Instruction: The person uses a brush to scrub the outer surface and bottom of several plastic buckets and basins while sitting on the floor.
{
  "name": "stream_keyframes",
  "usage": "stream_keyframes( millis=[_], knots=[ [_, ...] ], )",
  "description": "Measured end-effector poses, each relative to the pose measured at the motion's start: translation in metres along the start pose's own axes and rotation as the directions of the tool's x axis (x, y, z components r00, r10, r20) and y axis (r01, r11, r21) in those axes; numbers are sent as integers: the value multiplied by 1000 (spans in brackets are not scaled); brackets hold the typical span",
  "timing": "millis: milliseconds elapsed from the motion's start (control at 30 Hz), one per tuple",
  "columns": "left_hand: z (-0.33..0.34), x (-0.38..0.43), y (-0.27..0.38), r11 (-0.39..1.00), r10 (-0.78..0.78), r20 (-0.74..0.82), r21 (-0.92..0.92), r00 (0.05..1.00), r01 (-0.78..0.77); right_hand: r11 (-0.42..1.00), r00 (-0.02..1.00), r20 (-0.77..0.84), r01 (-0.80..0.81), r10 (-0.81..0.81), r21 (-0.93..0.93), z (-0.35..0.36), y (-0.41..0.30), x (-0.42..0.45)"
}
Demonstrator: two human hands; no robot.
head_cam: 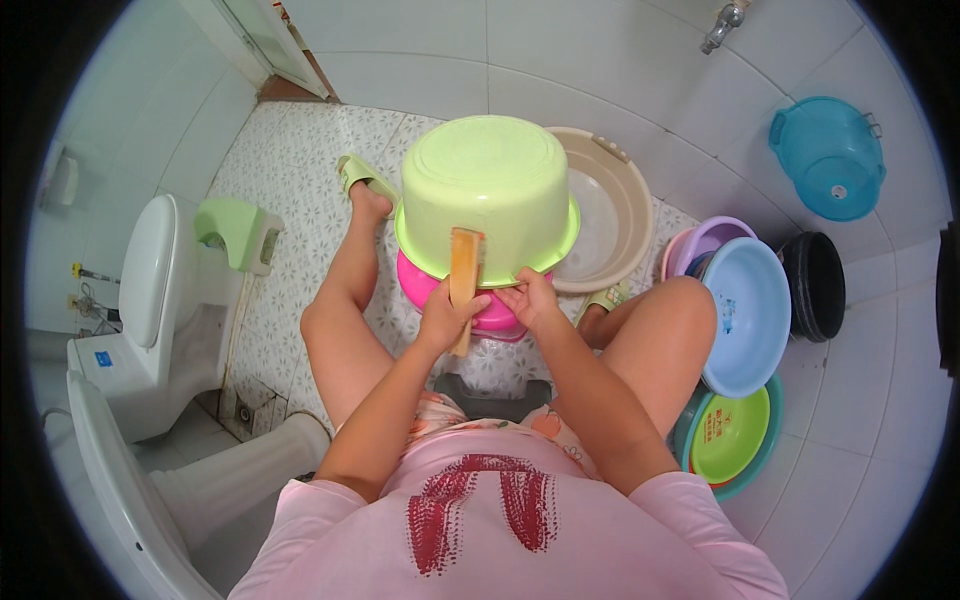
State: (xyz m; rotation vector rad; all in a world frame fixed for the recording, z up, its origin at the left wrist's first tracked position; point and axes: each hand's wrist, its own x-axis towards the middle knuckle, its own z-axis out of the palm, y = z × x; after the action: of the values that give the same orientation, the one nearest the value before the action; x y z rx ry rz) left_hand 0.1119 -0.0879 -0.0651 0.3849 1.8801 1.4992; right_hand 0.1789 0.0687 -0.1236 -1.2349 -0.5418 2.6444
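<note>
A light-green plastic basin (484,165) stands upside down between my knees, its base facing up and its rim toward me. My left hand (444,319) is closed around a wooden scrubbing brush (466,259), whose head lies against the basin's near side. With thumb and fingers, my right hand (534,300) grips the near edge of the basin's rim. Below it a bright pink plastic basin (420,285) shows, partly covered by the green one and by my hands.
Behind to the right lies a beige basin (637,217). Along the right wall stand a light-blue basin (750,322), a black bucket (817,289) and a lime-green basin (739,442). A toilet (154,277) and green stool (236,229) are at left. A teal basin (832,165) hangs on the wall.
</note>
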Motion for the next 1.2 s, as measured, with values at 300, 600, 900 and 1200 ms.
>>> stream_keyframes(
  millis=[300,600,900,1200],
  knots=[
    [-16,-27,27,821,414,-27,444,910,-360,983,985,157,36,-65,178,48,-35,-39],
    [-35,-34,78,826,459,-58,395,886,-402,922,901,266,267,-342,280,90,-99,-30],
    [-17,-48,120,689,653,-59,462,755,-559,804,715,378,567,-589,181,118,-158,-86],
    [12,-34,133,535,713,81,579,696,-615,770,662,457,632,-594,87,108,-158,-99]
  ],
)
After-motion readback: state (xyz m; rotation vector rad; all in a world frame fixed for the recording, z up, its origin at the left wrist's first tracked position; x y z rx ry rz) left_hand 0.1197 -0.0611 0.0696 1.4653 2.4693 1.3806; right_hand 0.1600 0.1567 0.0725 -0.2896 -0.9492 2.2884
